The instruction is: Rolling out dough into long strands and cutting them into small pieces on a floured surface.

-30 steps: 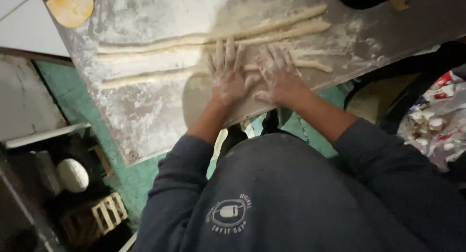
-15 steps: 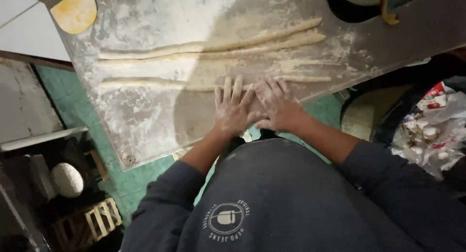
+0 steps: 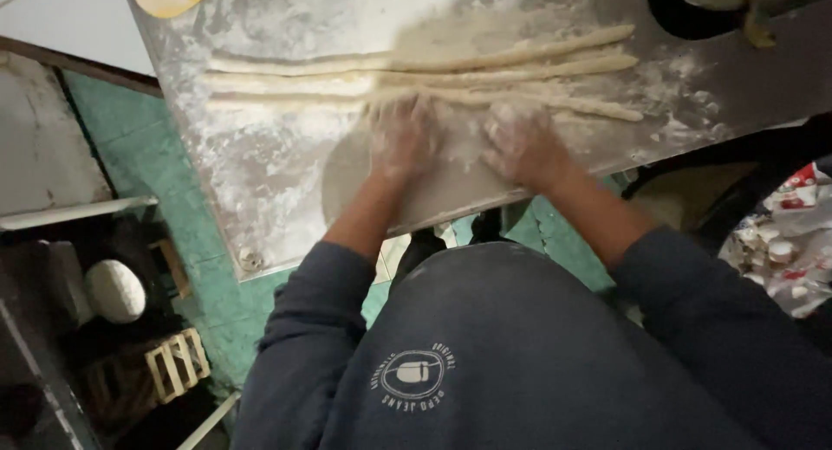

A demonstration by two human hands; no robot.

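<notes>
Both hands press flat, fingers spread, on the nearest dough rope [image 3: 598, 109]: left hand [image 3: 403, 138] and right hand [image 3: 520, 142] side by side. The rope's long axis runs nine to three across the floured bench [image 3: 260, 190], passing under the fingertips at twelve o'clock.

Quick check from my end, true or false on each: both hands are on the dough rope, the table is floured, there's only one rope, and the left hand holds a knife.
1. Both hands, left hand and right hand, press flat on the nearest dough rope. True.
2. The metal table is dusted with flour. True.
3. Only one rope lies there. False: several lie side by side.
4. The left hand holds a knife. False: it is empty, palm down.
</notes>
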